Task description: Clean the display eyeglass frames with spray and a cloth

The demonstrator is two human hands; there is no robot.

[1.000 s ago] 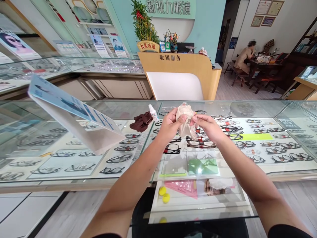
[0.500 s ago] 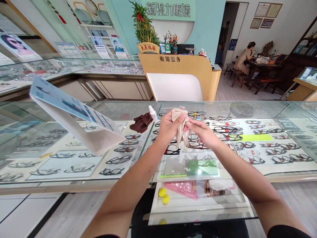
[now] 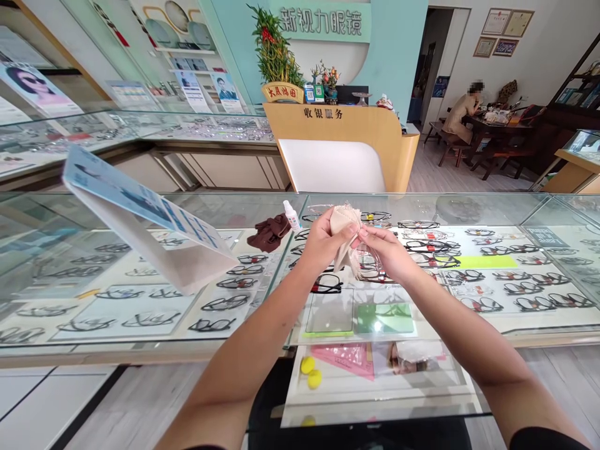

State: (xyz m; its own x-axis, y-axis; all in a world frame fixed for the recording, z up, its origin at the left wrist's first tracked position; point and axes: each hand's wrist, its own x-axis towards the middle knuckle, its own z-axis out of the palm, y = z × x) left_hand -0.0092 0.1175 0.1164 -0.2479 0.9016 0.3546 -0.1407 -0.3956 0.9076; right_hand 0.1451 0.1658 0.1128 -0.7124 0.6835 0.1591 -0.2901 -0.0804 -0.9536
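Note:
Above the glass counter, a beige cloth (image 3: 344, 228) is bunched up between my two hands. My left hand (image 3: 323, 240) is closed round the cloth from the left, with the thumb on top. From the right, my right hand (image 3: 385, 249) pinches near the cloth's edge; a thin clear or pinkish frame seems to show beside its fingers, though its outline is unclear. Left of my hands, a dark brown cloth (image 3: 268, 232) lies crumpled on the counter, and a small white bottle (image 3: 291, 215) stands next to it.
A folded white and blue sign (image 3: 187, 259) stands on the left of the glass counter (image 3: 281, 350). Rows of eyeglasses (image 3: 534, 303) lie under the glass. A wooden cash desk (image 3: 400, 156) is ahead. A person (image 3: 462, 119) sits at a table, back right.
The beige cloth has shifted and been refolded slightly, spreading wider over my left fingers. Both hands remain close together. The whole view has moved slightly.

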